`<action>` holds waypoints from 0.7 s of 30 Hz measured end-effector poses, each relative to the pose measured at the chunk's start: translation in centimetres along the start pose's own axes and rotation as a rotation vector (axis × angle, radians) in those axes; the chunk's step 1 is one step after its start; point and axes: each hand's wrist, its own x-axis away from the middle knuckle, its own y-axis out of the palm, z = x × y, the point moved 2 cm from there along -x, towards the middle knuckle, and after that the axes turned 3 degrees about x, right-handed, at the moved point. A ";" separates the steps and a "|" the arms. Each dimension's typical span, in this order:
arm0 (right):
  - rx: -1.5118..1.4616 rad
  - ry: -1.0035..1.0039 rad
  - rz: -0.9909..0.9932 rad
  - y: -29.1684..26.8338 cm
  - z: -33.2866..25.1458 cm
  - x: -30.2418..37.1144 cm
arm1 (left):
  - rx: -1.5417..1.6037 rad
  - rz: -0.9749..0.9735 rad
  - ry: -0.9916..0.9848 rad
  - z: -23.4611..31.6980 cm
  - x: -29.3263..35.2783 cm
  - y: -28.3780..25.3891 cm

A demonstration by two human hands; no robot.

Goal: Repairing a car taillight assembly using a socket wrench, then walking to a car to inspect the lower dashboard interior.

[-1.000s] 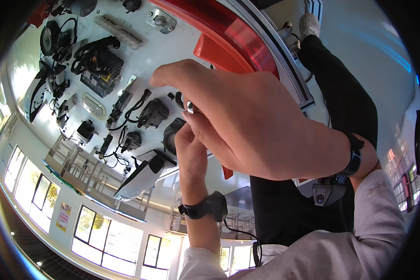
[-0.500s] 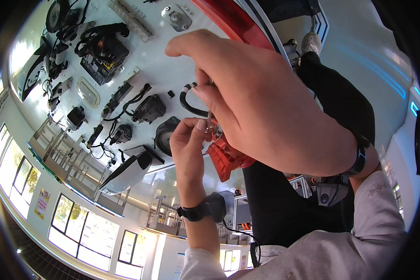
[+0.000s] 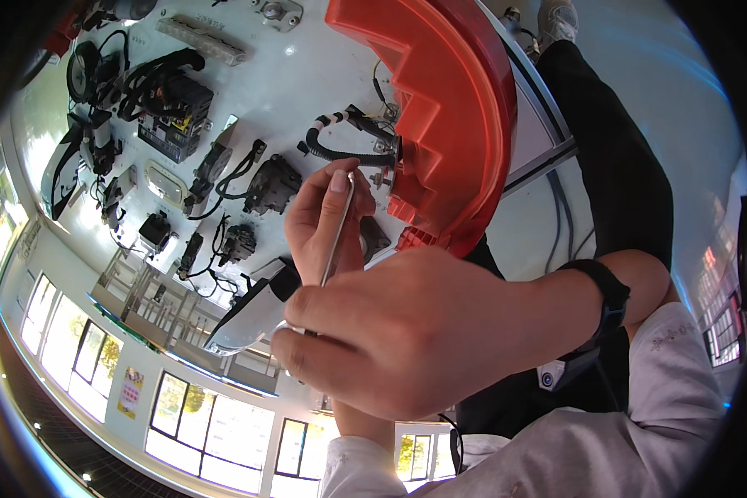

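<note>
A slim silver metal tool (image 3: 340, 228) slants up from my right hand (image 3: 398, 332), whose fingers are closed round its lower part. The tool's upper end lies at the pinched fingertips of my left hand (image 3: 322, 212). Its working end is too small to make out. Just to the right of those fingertips stands a red lamp housing (image 3: 461, 108) with a stepped inner side, fixed at the panel's edge. Small metal bolts (image 3: 382, 178) jut from its back, close to my left hand. A black corrugated cable (image 3: 324, 149) with white tape bands loops to the housing.
The pale panel (image 3: 249, 91) carries several car parts, among them a black fuse box (image 3: 174, 116), a black motor-like unit (image 3: 272, 184) and a mirror (image 3: 249, 307). A person's dark-trousered leg (image 3: 614, 149) is at the right. Loose cables (image 3: 560, 207) hang under the panel's edge.
My right hand has come down and left from over the lamp housing, uncovering it, and now grips the tool lower. My left hand has risen slightly. The view has shifted.
</note>
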 end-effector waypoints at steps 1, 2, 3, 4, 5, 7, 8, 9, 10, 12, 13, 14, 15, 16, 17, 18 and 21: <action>0.060 -0.062 -0.081 0.5 0.0 0.8 | -0.010 -0.025 0.017 0.0 0.0 0.3; 0.121 -0.125 -0.163 0.9 -0.1 1.5 | -0.020 -0.050 0.036 0.0 0.1 0.5; 0.035 -0.026 -0.260 1.0 0.0 2.0 | -0.019 -0.046 0.018 -0.2 0.2 0.4; 0.039 -0.025 -0.250 1.2 0.1 2.3 | -0.024 -0.054 0.016 -0.4 0.3 0.5; 0.073 -0.061 -0.250 1.3 0.2 2.5 | -0.026 -0.038 0.011 -0.6 0.4 0.8; 0.105 -0.103 -0.240 1.9 0.3 2.8 | -0.039 -0.024 0.012 -0.6 0.3 0.6; 0.125 -0.109 -0.232 2.3 0.4 3.1 | -0.062 -0.026 0.017 -0.7 0.2 0.5; 0.146 -0.111 -0.226 2.7 0.5 3.4 | -0.084 -0.028 0.019 -0.7 0.2 0.3; 0.166 -0.112 -0.221 3.1 0.6 3.8 | -0.089 -0.031 0.017 -0.8 0.2 0.3; 0.208 -0.117 -0.211 3.6 0.8 4.2 | -0.126 -0.025 0.020 -0.7 0.2 0.4; 0.208 -0.117 -0.206 3.8 0.8 4.4 | -0.130 -0.028 0.020 -0.8 0.1 0.3; 0.208 -0.113 -0.211 3.9 0.9 4.5 | -0.135 -0.044 0.020 -0.9 0.0 0.2; 0.206 -0.109 -0.217 4.0 0.9 4.5 | -0.140 -0.059 0.019 -0.9 0.0 0.1; 0.205 -0.108 -0.214 4.1 0.9 4.6 | -0.143 -0.060 0.019 -0.9 0.1 0.2; 0.204 -0.102 -0.194 4.1 0.9 4.6 | -0.151 -0.054 0.015 -0.8 0.1 0.3; 0.205 -0.095 -0.176 4.1 0.9 4.6 | -0.157 -0.049 0.012 -0.8 0.1 0.4; 0.166 -0.077 -0.209 3.6 0.8 4.5 | -0.152 -0.071 -0.012 -1.0 0.1 0.5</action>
